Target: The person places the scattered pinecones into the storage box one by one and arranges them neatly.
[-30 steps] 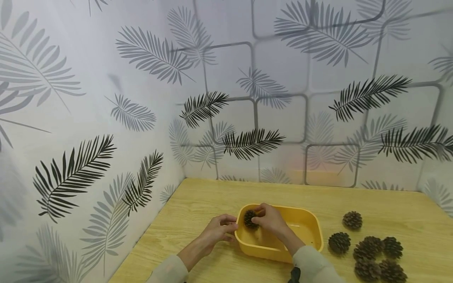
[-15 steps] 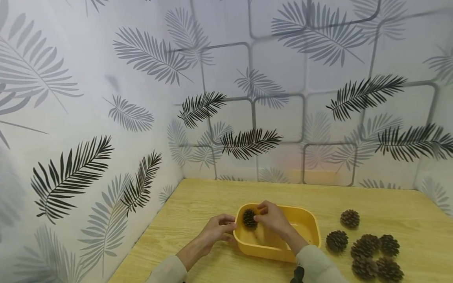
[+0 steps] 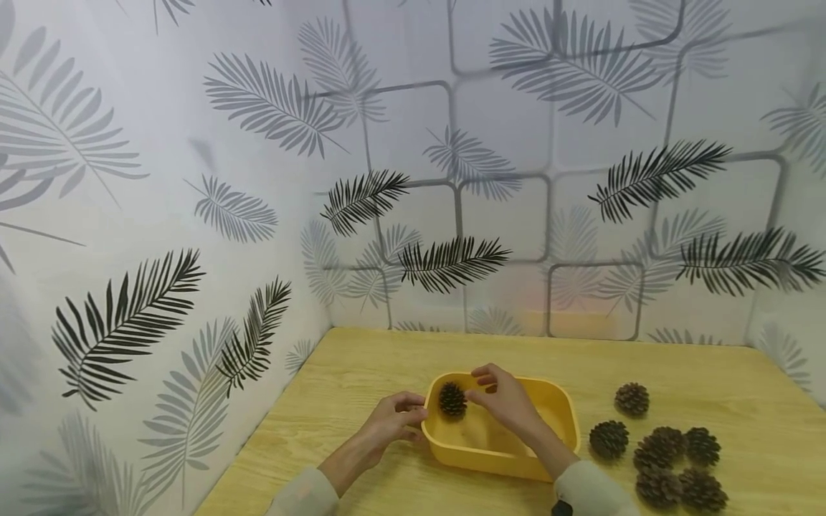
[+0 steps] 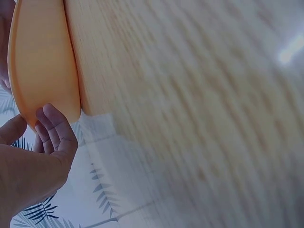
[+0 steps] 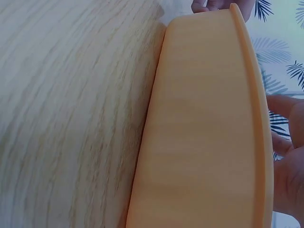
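Note:
A yellow plastic tub (image 3: pixel 490 461) with rounded corners stands on the table, with one dark pine cone (image 3: pixel 452 399) inside at its left end. My right hand (image 3: pixel 506 405) hovers over the tub just right of this cone, thumb and fingers apart and nothing between them. Against the tub's left end rests my left hand (image 3: pixel 390 423), its fingertips touching the outer wall near the rim. The left wrist view shows these bent fingers (image 4: pixel 59 126) at the tub's corner. In the right wrist view the tub's side wall (image 5: pixel 204 118) hides the cone and part of the right hand.
Several pine cones lie on the wooden table (image 3: pixel 374 358) right of the tub: a single cone (image 3: pixel 632 399) farther back, another cone (image 3: pixel 609 439) near the tub, and a cluster (image 3: pixel 658 487) farther right. Leaf-patterned curtains (image 3: pixel 413 215) enclose the table's back and left.
My right hand has let go of the pine cone and drawn slightly right, its fingers spreading. The cone stays in the tub's left end. My left hand keeps its place at the tub.

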Available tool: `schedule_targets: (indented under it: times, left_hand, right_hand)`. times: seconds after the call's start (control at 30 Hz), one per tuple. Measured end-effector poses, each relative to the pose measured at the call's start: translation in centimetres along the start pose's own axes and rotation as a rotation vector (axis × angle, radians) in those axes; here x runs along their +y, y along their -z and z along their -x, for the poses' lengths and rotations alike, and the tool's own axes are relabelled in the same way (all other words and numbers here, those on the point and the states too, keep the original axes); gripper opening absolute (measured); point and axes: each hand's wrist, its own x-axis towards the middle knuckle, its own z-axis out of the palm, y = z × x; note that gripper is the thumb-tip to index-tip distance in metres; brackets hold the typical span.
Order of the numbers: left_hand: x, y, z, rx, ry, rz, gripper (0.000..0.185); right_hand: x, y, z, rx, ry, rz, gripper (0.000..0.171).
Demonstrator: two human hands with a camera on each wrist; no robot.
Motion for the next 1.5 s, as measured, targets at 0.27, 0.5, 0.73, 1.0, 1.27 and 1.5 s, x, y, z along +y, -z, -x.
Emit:
schedule_targets:
  times: [0.27, 0.5, 0.73, 1.0, 1.27, 1.5]
  left_hand:
    - [-0.3, 0.0, 0.1, -0.008, 0.002, 0.0, 0.04]
    - [-0.2, 0.0, -0.2, 0.009, 0.006, 0.018, 0.038]
    - [-0.3, 0.0, -0.2, 0.007, 0.006, 0.019, 0.04]
    - [-0.2, -0.1, 0.0, 0.002, 0.014, 0.023, 0.04]
    - [-0.2, 0.0, -0.1, -0.001, 0.009, 0.024, 0.04]
    - [0.0, 0.0, -0.1, 0.003, 0.014, 0.02, 0.04]
  right_hand:
    - [0.0, 0.0, 0.5, -0.094, 0.076, 0.014, 0.05]
    - [-0.8, 1.2, 1.0, -0.152, 0.183, 0.04, 0.055]
    - [-0.6, 3.1, 1.9, -0.151, 0.25, 0.068, 0.056]
    - [-0.3, 4.6, 2.3, -0.146, 0.248, 0.068, 0.058]
    - [-0.4, 6.1, 2.6, -0.133, 0.218, 0.069, 0.058]
    - [-0.4, 7.4, 2.9, -0.12, 0.218, 0.057, 0.058]
